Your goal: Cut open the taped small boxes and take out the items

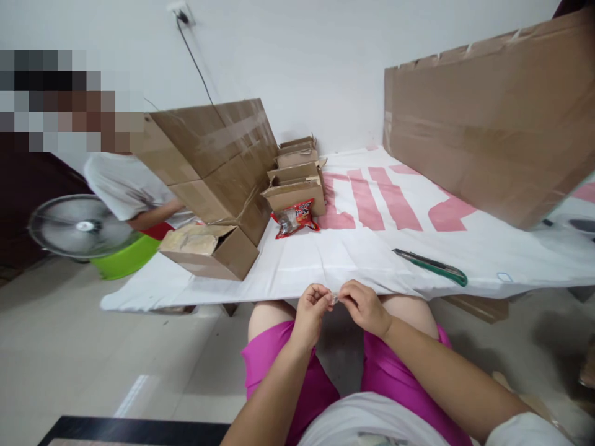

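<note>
Just off the near edge of the surface (pixel 353 257), one small pale piece (pixel 334 298) is pinched between the left hand (pixel 315 305) and the right hand (pixel 366 308), fingers curled, forearms (pixel 272 390) converging. The piece bridges the gap sideways, though too little shows to tell its long axis. Beyond are one red packet (pixel 296 219) and one green cutter (pixel 432 266), lying aslant with its handle rightward and nearer. One big cardboard piece (pixel 483 118) stands at right.

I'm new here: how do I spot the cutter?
Find the white cloth. Near its front edge, right of the right hand, lies the cutter: long and slim, its green body setting it apart from the red packet and brown boxes.
</note>
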`<state>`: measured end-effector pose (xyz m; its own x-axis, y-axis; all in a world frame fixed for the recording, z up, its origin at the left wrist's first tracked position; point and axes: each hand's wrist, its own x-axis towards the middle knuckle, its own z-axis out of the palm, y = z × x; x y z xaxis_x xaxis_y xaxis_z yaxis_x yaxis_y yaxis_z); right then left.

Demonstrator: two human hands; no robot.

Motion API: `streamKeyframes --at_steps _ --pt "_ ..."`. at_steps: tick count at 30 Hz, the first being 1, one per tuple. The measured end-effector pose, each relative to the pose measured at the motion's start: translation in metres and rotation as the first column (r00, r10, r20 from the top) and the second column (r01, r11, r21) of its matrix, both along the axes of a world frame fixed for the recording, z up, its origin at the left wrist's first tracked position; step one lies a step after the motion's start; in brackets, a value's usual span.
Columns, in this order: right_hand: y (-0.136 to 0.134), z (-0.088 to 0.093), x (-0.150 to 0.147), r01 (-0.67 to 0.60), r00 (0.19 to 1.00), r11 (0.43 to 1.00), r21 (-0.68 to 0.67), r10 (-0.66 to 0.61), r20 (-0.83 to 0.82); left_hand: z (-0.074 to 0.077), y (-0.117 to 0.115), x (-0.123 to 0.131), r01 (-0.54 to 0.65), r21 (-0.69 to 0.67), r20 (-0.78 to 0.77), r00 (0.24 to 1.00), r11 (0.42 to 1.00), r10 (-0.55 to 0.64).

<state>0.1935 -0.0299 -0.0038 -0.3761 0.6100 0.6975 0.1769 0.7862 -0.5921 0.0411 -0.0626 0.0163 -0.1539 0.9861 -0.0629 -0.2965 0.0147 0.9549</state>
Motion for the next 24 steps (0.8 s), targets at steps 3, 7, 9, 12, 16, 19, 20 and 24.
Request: streamKeyframes --at_steps 3,7,9,12,16,19,20,24 --pt "0.0 -0.001 0.0 -0.004 1.0 1.0 0.007 0.004 0.0 0.002 -0.001 -0.002 0.001 0.017 0.006 1.0 1.0 -0.001" --pt "0.0 -0.002 -0.001 -0.031 0.999 0.999 -0.03 0.031 0.026 0.003 -0.002 -0.002 0.005 0.054 -0.017 1.0 0.999 -0.004" --pt "0.001 -0.002 -0.001 -0.034 0.999 0.996 -0.085 0.035 0.005 0.001 -0.002 -0.001 0.018 0.077 -0.045 0.999 0.997 -0.014" --pt "0.003 -0.001 0.0 -0.055 0.998 0.981 -0.188 0.049 -0.035 -0.006 -0.002 -0.002 0.004 0.136 -0.123 0.992 0.991 0.013" --pt "0.004 0.002 0.001 -0.107 0.991 0.945 -0.308 0.076 -0.111 -0.014 -0.001 -0.008 -0.029 0.392 -0.546 0.797 0.919 0.258" --pt "0.004 0.002 0.001 -0.114 0.987 0.933 -0.342 0.068 -0.144 -0.014 -0.001 -0.015 -0.044 0.543 -0.64 0.624 0.838 0.448" --pt "0.005 0.002 0.001 -0.11 0.987 0.934 -0.34 0.063 -0.146 -0.013 -0.001 -0.016 -0.016 0.567 -0.648 0.608 0.824 0.458" --pt "0.006 -0.001 0.001 -0.104 0.991 0.951 -0.291 0.073 -0.114 -0.005 -0.002 -0.016 0.216 0.522 -0.728 0.617 0.825 0.299"
